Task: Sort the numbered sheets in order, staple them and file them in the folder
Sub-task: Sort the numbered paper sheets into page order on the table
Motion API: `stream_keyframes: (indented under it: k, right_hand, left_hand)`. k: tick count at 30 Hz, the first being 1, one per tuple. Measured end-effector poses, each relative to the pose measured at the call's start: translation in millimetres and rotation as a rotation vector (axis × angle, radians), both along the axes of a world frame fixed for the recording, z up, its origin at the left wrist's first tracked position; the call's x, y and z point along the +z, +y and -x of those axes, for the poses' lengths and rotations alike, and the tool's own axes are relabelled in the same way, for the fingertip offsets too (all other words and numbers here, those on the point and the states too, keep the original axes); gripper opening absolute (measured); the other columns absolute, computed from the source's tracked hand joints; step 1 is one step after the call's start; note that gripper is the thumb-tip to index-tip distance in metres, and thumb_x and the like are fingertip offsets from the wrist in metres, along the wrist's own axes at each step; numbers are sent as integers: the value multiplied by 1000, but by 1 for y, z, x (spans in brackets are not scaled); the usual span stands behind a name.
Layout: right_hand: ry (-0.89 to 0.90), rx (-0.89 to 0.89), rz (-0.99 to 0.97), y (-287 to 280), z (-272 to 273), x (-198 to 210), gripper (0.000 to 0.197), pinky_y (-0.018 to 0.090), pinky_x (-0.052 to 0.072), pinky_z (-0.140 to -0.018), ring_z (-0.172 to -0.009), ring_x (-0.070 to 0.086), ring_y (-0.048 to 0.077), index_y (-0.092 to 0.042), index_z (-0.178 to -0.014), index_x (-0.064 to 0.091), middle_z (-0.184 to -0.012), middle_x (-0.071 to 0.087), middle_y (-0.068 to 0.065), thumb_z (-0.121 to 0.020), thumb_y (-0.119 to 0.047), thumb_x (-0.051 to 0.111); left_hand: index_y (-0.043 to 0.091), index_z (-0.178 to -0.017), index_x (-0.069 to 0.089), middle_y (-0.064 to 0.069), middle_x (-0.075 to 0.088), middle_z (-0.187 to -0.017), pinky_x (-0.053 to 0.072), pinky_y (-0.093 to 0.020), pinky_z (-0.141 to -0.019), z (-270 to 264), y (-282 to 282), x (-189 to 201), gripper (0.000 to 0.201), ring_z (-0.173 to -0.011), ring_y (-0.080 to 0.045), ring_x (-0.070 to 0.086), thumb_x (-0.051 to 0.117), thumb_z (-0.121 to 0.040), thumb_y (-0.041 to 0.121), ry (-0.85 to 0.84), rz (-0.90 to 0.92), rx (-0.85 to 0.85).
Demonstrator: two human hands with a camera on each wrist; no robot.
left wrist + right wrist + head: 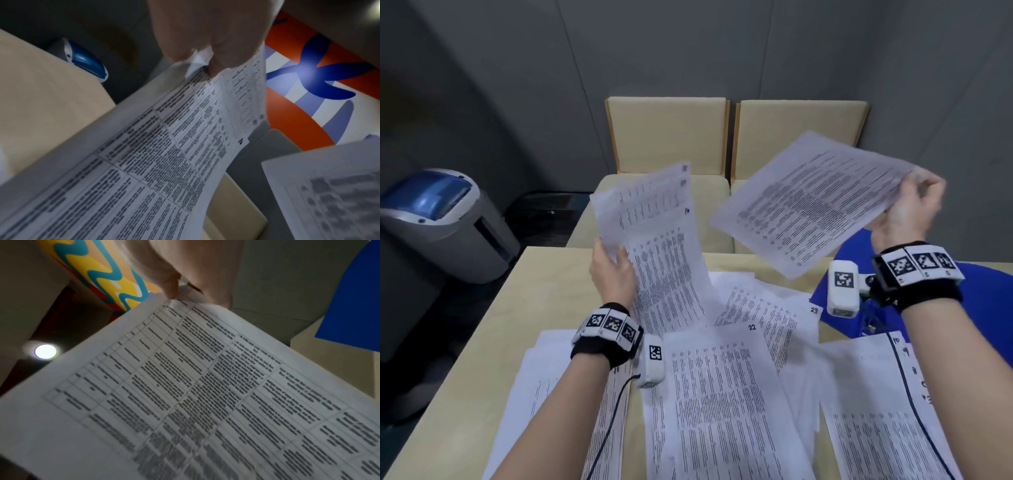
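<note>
Honestly, sorting's barely underway: left hand (613,274) pinches a fanned bunch (654,240), right hand (907,205) grips one sheet (808,202) by its corner, both above the table (482,342). Loose pages (722,394) still cover it, folder (859,298) at right. That fan could easily slip and scramble.

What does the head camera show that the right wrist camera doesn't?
Only the head view shows the left hand gripping a fanned stack of sheets, sheets numbered 22 and 23 spread on the table, and the shredder. Only the right wrist view shows a ceiling light. Both show the right hand pinching one printed sheet and the blue folder.
</note>
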State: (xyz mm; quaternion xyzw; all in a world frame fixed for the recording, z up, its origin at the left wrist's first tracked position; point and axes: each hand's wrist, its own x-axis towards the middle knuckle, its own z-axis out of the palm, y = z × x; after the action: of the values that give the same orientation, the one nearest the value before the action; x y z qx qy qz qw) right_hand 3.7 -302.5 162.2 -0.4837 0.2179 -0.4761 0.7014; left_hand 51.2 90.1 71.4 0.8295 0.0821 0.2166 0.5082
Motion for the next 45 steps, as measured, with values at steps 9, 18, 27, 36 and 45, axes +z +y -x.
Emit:
stream_keyframes:
  k: [9, 18, 27, 36, 45]
  right_hand:
    - [305, 394, 232, 50, 1, 12, 13, 17, 42, -57, -67, 56, 5, -26, -79, 54, -79, 57, -8, -92, -23, 57]
    - [650, 714, 70, 129, 14, -33, 7, 11, 43, -48, -73, 54, 11, -7, -96, 49, -83, 55, 0, -95, -13, 53]
    - [847, 657, 156, 130, 52, -118, 26, 30, 50, -78, -86, 60, 21, -14, -74, 47, -80, 61, 4, -79, -5, 71]
    - [965, 557, 106, 135, 65, -146, 31, 46, 47, -96, -95, 60, 28, -17, -86, 48, -98, 58, 8, -74, -14, 76]
    - [995, 912, -123, 131, 76, -152, 54, 55, 49, -91, -105, 60, 42, -7, -121, 41, -115, 55, 23, -78, 22, 58]
  left_hand:
    - [6, -122, 48, -4, 61, -118, 45, -23, -92, -11, -5, 84, 27, -108, -17, 58, 50, -95, 12, -155, 137, -242]
    - [6, -120, 53, -10, 65, -118, 56, -37, -82, 14, -19, 41, 30, -102, -24, 65, 58, -90, 8, 297, 394, -414]
    - [10, -115, 59, -9, 69, -108, 56, -34, -68, 60, -15, -33, 25, -92, -24, 68, 49, -93, 2, 582, 525, -441]
    - [21, -135, 35, 2, 46, -139, 40, -51, -105, 83, -17, -66, 64, -123, -20, 50, 60, -85, 52, 779, 523, -478]
    - [19, -127, 42, -14, 59, -119, 53, -53, -88, 90, -4, -81, 60, -103, -31, 63, 57, -75, -7, 727, 356, -495]
